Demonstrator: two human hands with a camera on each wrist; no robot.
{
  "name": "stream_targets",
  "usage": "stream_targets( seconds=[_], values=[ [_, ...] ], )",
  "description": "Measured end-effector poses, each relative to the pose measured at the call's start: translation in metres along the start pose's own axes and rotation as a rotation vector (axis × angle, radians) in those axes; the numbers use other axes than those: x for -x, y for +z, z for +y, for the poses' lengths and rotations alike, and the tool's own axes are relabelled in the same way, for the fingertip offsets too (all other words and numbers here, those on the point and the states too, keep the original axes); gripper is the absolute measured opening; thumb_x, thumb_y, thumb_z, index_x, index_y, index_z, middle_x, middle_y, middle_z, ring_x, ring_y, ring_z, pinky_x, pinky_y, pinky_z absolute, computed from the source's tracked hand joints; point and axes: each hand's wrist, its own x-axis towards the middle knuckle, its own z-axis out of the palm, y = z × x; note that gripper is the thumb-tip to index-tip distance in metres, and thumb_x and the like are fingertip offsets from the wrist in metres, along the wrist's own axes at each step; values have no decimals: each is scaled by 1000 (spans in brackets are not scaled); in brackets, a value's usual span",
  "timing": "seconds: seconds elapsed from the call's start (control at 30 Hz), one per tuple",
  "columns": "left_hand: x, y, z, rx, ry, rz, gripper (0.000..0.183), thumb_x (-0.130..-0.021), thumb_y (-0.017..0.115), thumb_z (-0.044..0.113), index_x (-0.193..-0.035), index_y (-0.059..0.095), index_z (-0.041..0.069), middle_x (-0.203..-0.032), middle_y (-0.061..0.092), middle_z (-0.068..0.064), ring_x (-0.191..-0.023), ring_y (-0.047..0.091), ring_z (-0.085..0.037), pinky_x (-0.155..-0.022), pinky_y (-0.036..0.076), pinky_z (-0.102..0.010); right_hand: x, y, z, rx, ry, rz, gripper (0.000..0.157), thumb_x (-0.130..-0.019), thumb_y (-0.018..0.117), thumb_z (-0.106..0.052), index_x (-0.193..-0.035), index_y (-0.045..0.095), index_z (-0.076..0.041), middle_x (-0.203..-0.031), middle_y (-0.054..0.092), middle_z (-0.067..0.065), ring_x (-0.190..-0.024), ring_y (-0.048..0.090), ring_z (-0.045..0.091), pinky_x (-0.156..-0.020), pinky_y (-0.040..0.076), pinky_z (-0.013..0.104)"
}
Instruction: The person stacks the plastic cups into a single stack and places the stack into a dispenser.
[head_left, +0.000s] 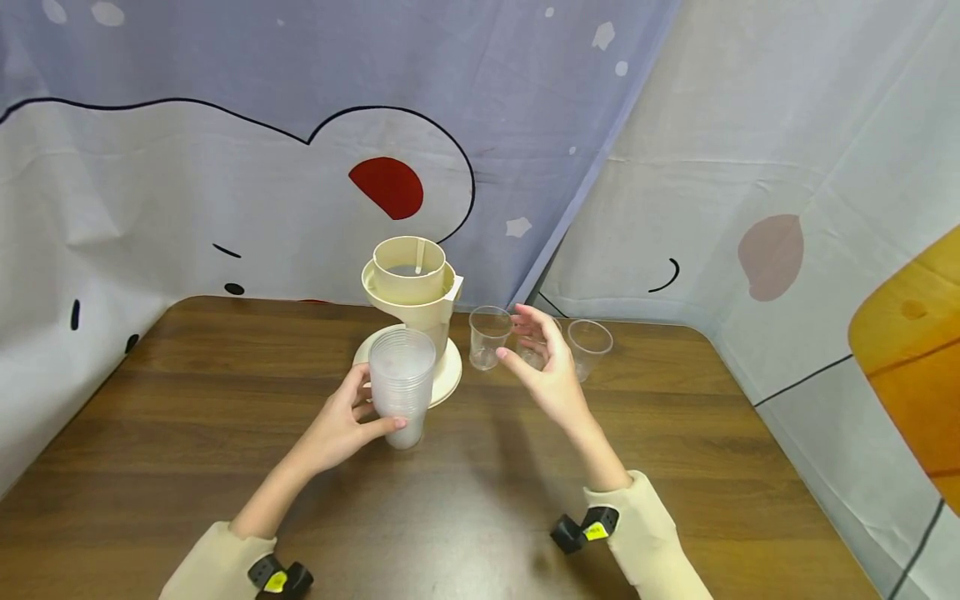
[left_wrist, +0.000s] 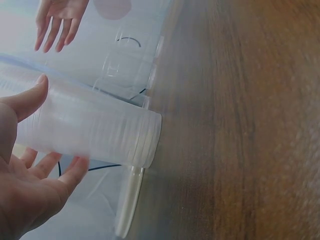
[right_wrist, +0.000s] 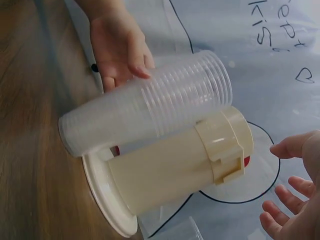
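Note:
My left hand grips a tall stack of clear plastic cups, thumb on one side and fingers on the other. The stack stands upright in front of a cream-coloured plastic stand with a round base; whether its bottom touches the table I cannot tell. My right hand holds nothing; its fingers are spread and relaxed in the head view. Close by it are single clear cups: one to its left, one partly hidden behind its fingers, and one to its right.
The brown wooden table ends at the back against a hanging printed cloth. More of this cloth hangs along the right side. The stand's round base lies just behind the cup stack.

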Motion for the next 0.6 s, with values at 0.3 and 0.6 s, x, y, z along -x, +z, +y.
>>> stream_targets(
  seconds=[0.3,0.6],
  values=[
    [0,-1,-1,-6,13,-6,74,-79,79,14,-138,35,7,-131,49,-18,-120,53,-39,-101,48,-52,3,-16,15,44,14,-13,59,-85,69,-1,-137,42,3,-130,50,21,-122,46,41,-108,39,51],
    [0,-2,0,-2,5,-6,76,-79,79,14,-139,34,7,-132,48,-18,-120,53,-39,-101,48,-52,8,-35,27,115,65,46,60,-84,70,1,-136,42,4,-129,51,20,-119,49,34,-106,43,40]
  ],
)
